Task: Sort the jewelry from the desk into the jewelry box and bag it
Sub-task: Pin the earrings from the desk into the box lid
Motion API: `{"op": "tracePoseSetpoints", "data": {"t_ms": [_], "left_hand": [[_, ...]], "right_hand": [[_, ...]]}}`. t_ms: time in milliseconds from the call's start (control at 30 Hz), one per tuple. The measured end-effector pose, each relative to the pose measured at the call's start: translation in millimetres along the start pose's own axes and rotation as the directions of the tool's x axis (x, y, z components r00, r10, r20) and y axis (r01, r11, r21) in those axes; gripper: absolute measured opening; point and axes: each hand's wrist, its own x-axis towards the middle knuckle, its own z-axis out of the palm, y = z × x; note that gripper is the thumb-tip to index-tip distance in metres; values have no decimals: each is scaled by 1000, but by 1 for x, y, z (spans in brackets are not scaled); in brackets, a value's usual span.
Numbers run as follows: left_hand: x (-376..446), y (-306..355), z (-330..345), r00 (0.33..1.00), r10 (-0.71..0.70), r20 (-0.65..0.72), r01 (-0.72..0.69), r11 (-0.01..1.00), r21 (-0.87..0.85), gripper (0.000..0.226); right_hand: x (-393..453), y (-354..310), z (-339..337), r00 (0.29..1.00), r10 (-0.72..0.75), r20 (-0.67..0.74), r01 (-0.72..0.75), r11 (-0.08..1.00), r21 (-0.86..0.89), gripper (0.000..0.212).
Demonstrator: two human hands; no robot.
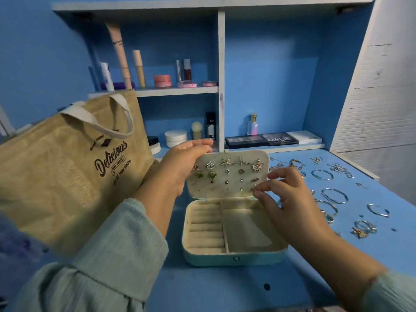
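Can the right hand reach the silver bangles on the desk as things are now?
Probably yes: the right hand is at the box lid, and the silver bangles lie just beside it with nothing between.

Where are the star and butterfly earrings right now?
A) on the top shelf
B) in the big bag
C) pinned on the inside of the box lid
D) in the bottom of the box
C: the star and butterfly earrings sit in rows on the open lid of the jewelry box, which the left hand holds up.
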Motion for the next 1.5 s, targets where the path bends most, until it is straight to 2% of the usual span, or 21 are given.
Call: {"op": "tracePoseSetpoints", "data": {"t_ms": [100,233,533,767,1100,1500], "left_hand": [[7,-1,0,998,-57,13,59,990,-130,17],[16,-6,-4,990,-142,6,137,940,-313,15],[27,-23,-15,969,-242,43,230,828,-511,12],[29,-35,-19,964,-261,58,248,793,-556,14],[28,-40,-20,975,-211,64,210,800,-562,12],[26,-43,-23,972,-199,123,234,814,-531,15]], "right_hand": [[3,-2,3,998,13,63,-10,999,-52,11],[7,-6,1,979,116,170,-88,983,-163,15],[16,-20,13,967,41,253,1,986,-164,15],[23,-24,24,953,111,282,-40,968,-247,18],[27,-29,30,932,184,313,-104,961,-258,20],[31,-34,33,902,288,322,-227,950,-213,14]]}}
